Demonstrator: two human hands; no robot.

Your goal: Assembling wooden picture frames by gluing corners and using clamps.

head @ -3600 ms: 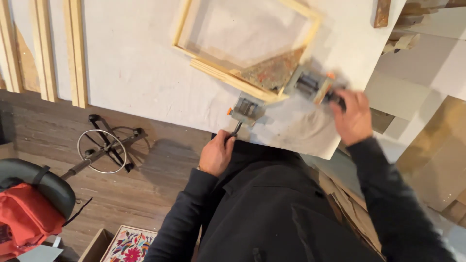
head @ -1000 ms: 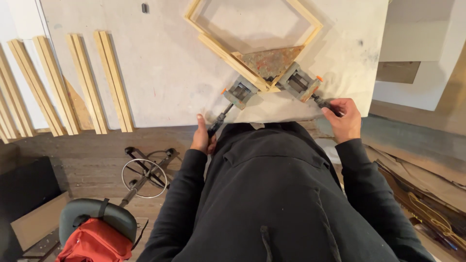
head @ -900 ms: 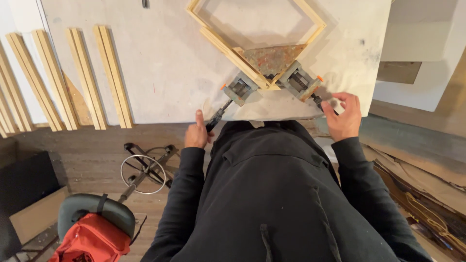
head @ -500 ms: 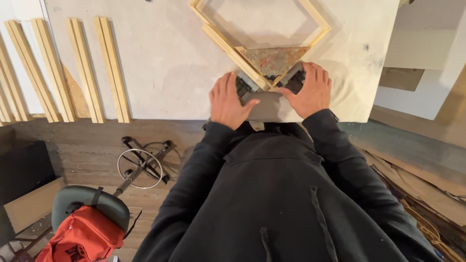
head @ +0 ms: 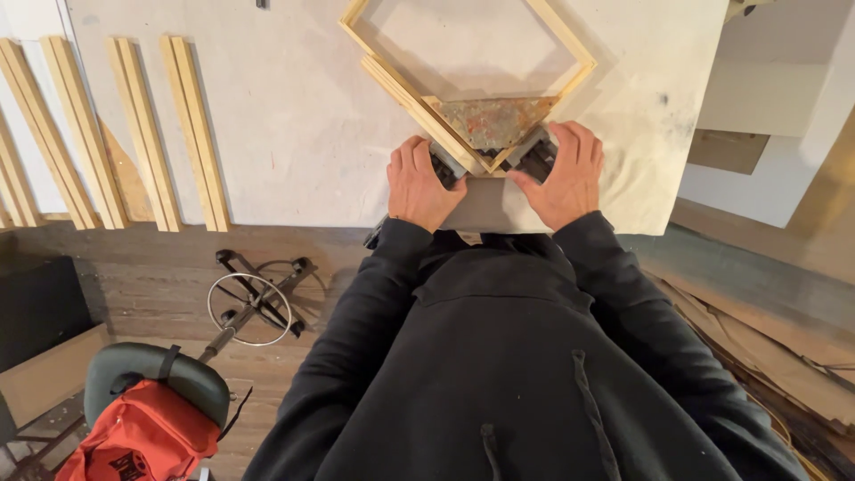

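Left hand (head: 422, 185) and right hand (head: 561, 174) are lying palm-down with fingers curled over the two jaws of a corner clamp (head: 494, 162), gripping it at the near corner of a wooden frame (head: 392, 85). Frame is resting flat on the pale worktable (head: 285, 125), near its front edge. Loose wooden strips (head: 191, 134) are lying well to the left.

Corner clamp (head: 499, 160) mostly hidden under left hand (head: 426, 183) and right hand (head: 559, 174), wooden frame (head: 392, 76) top cut off by edge, wood strips (head: 191, 125) tops cut off too
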